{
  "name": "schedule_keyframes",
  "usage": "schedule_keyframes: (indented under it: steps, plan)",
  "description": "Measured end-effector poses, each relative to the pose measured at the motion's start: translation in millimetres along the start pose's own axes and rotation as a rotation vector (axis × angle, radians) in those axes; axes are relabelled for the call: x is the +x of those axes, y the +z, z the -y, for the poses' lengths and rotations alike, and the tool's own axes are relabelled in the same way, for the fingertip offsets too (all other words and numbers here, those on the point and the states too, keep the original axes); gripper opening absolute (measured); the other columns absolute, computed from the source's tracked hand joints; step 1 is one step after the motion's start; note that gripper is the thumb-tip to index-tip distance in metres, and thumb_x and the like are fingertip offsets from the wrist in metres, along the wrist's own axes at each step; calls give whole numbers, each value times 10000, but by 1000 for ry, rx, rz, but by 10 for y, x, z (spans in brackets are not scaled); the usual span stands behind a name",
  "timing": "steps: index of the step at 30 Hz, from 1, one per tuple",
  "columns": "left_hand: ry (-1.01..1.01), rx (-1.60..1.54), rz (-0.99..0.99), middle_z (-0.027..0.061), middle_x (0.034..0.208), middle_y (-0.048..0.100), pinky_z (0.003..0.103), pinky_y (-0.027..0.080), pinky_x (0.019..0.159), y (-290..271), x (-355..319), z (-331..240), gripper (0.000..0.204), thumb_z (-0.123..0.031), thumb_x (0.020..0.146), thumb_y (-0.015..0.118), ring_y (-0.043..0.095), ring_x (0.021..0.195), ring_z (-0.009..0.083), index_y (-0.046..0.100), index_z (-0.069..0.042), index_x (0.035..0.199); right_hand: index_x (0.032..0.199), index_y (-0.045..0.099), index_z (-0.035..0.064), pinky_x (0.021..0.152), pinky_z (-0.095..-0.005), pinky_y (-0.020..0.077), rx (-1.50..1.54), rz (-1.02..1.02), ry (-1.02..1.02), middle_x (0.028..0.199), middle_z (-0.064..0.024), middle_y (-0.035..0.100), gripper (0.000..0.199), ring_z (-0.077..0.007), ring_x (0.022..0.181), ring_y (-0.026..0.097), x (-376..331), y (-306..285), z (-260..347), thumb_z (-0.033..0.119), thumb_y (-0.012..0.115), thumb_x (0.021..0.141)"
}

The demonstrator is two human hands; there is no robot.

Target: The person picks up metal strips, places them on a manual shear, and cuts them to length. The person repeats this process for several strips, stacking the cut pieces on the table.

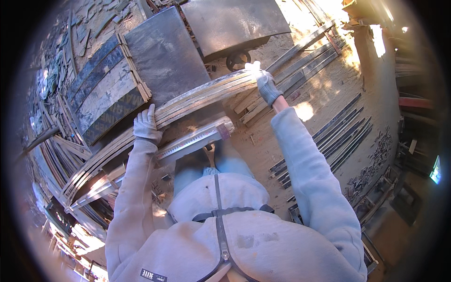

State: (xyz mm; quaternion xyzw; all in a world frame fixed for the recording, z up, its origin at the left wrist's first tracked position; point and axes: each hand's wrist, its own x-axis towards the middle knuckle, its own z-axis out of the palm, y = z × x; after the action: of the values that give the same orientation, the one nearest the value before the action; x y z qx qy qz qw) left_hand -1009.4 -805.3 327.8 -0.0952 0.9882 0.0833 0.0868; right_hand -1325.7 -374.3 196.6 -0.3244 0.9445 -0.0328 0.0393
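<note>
A stack of long, thin plywood strips (202, 96) runs slantwise across the table saw's dark metal top, from the lower left to the upper right. My left hand (147, 125), in a pale work glove, rests over the stack near its middle, fingers reaching across the edges. Around the stack's right end is my right hand (266, 84), also gloved, with its fingertips washed out by sunlight. Between the stack and my body lies a metal rail with a measuring scale (195, 140).
A dark metal tabletop (162, 51) lies beyond the strips, bearing stacked printed boards (105, 89) at its left. Another dark top (235, 23) stands farther back, above a wheel (238, 60). Several narrow strips (329, 138) lie on the dusty ground at right, with scraps (371, 164) beside them.
</note>
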Motion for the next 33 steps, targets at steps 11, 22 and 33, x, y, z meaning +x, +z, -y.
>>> schedule_keyframes:
  steps: [11, 22, 33]
  plan:
    - [-36, -5, 45, 163, 1248, 598, 520, 477, 998, -241, -268, 325, 1032, -396, 630, 992, 595, 1167, 388, 484, -102, 1478, 1328, 611, 109, 1150, -485, 464, 735, 322, 389, 1409, -234, 616, 649, -465, 1314, 584, 4, -1277, 1424, 612, 253, 1129]
    - [-19, -37, -33, 110, 1254, 590, 508, 482, 952, -101, -82, 193, 935, -474, 632, 973, 601, 1136, 356, 528, -158, 1391, 1416, 596, 88, 1163, -474, 444, 839, 383, 531, 1393, -225, 657, 740, -435, 1329, 596, 224, -1199, 1727, 691, 297, 1110]
    - [-107, 5, 123, 126, 1260, 609, 545, 485, 942, -178, -58, 258, 878, -355, 630, 936, 607, 1172, 380, 541, -155, 1389, 1654, 386, 12, 1360, -550, 111, 245, 170, -460, 1712, -237, 374, 968, -408, 1615, 301, 47, -1746, 2249, 670, 608, 980]
